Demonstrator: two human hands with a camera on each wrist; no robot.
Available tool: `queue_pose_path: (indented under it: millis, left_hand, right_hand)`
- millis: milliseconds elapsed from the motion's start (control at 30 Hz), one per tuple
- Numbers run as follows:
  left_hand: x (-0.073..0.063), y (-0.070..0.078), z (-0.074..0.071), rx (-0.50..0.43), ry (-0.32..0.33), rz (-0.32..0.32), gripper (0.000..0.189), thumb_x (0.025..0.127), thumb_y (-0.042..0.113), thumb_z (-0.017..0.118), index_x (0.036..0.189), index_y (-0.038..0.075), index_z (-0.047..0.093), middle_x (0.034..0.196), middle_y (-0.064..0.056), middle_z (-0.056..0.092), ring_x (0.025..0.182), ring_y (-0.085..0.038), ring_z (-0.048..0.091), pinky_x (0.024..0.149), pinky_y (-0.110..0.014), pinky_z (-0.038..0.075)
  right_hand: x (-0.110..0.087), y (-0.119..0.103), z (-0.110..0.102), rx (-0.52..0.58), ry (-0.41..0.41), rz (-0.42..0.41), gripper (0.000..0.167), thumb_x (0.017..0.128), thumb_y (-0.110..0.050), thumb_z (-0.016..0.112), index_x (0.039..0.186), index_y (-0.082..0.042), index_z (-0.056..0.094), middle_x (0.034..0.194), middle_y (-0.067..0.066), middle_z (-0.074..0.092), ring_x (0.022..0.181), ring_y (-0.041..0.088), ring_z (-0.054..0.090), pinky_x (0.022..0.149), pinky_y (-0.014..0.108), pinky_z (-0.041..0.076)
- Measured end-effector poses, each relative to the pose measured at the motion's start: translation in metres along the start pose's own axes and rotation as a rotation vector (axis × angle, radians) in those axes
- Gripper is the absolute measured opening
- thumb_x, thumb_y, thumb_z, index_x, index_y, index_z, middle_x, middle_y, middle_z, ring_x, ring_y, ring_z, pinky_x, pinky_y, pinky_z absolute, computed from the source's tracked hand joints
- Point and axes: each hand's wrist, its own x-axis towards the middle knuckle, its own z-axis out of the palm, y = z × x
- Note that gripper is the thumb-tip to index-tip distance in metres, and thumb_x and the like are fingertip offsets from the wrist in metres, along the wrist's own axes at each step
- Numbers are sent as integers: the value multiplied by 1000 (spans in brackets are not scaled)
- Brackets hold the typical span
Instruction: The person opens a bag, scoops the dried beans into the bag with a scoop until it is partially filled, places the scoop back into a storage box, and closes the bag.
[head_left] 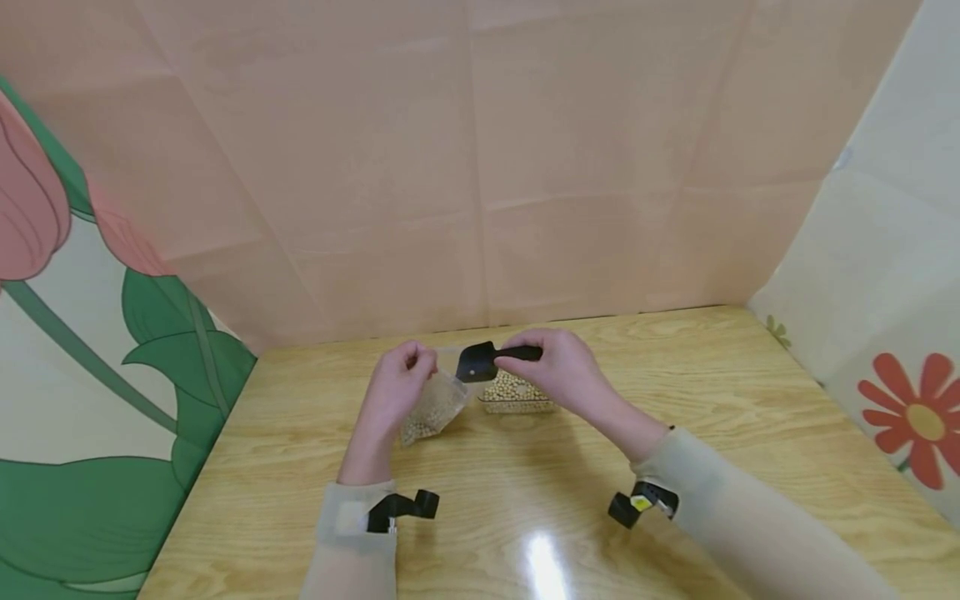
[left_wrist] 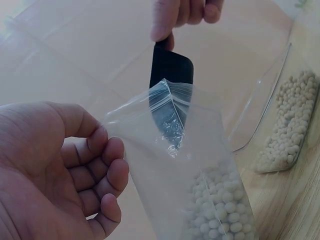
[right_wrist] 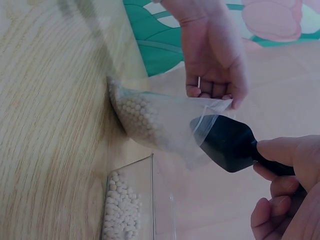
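My left hand [head_left: 401,379] pinches the top edge of a clear zip bag [left_wrist: 165,140] between thumb and forefinger. Pale round beans [left_wrist: 220,205] fill the bag's lower part, which rests on the table. A small black scoop [right_wrist: 230,142] is gripped by its handle in my right hand [head_left: 558,367]. The scoop's tip reaches inside the bag's mouth, showing dark through the plastic in the left wrist view. Just right of the bag stands a clear box [head_left: 517,406] of the same kind of beans, below my right hand.
The wooden table [head_left: 480,517] runs back to a pink sheet [head_left: 480,167] hung behind it. Flower-patterned sheets stand at the left and right sides. Each wrist wears a small black camera, such as the right one [head_left: 637,502].
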Motion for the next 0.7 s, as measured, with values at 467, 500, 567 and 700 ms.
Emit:
queue_pose_path:
  millis: [467, 500, 567, 700]
  left_hand:
    - [0, -1, -1, 16, 2, -6, 22, 111, 20, 59, 98, 8, 70, 85, -9, 58, 72, -22, 48, 65, -35, 43]
    - [0, -1, -1, 14, 1, -7, 21, 111, 21, 59, 98, 8, 70, 85, -9, 58, 72, -22, 48, 65, -35, 43]
    - [1, -2, -1, 12, 1, -10, 21, 111, 22, 59, 98, 9, 70, 85, -9, 58, 72, -22, 48, 65, -36, 43]
    - [1, -2, -1, 11, 0, -12, 22, 111, 23, 59, 98, 9, 70, 84, -9, 58, 72, -22, 48, 65, -35, 43]
  right_hand:
    - [-18, 17, -25, 49, 0, 10, 30, 99, -40, 84, 120, -19, 84, 120, 6, 79, 73, 19, 64, 63, 36, 52]
    - [-20, 19, -27, 50, 6, 13, 30, 99, -40, 84, 120, -19, 84, 121, 6, 79, 75, 19, 65, 64, 36, 53]
    - [-23, 23, -33, 48, 17, 16, 31, 99, -41, 84, 121, -19, 84, 124, 6, 78, 77, 20, 66, 64, 36, 53]
    - [-27, 31, -42, 44, 31, 18, 33, 99, -41, 85, 122, -18, 84, 127, 8, 78, 84, 22, 68, 67, 36, 54]
